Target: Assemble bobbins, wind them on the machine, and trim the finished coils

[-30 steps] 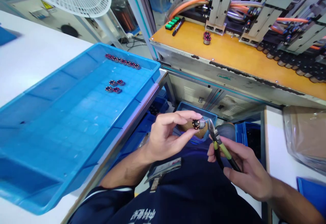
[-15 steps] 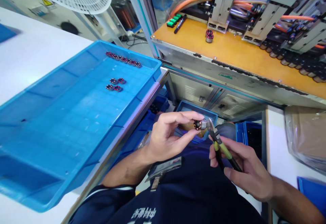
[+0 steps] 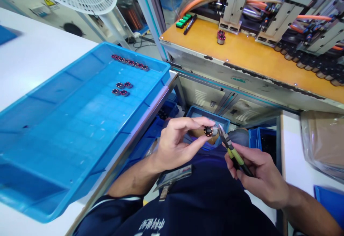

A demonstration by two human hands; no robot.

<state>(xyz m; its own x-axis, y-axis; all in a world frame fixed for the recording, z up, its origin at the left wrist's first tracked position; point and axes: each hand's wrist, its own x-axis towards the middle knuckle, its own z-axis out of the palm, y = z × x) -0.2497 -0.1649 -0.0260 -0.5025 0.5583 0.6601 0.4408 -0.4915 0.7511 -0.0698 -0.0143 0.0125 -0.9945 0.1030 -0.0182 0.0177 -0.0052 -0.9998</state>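
Between thumb and fingertips, my left hand (image 3: pixel 178 141) holds a small round metal part with copper windings (image 3: pixel 211 131). My right hand (image 3: pixel 259 175) is wrapped round the yellow-green and black handles of cutting pliers (image 3: pixel 235 155). The pliers' jaws point up and left, close beside the right end of the wound part; whether they touch it is too small to tell. Thin wire ends show near the part. The plier handles look pressed together.
A large blue tray (image 3: pixel 107 55) at the left holds a row of wound parts (image 3: pixel 130 62) and a few more (image 3: pixel 123 92). Ahead, a machine's orange-yellow ledge (image 3: pixel 242 55) carries two parts (image 3: pixel 220 37), a black marker (image 3: pixel 190 24) and many dark cylinders.
The plier handles have closed together in my right hand, and its fingers have drawn in. My left hand and the wound part have barely moved.
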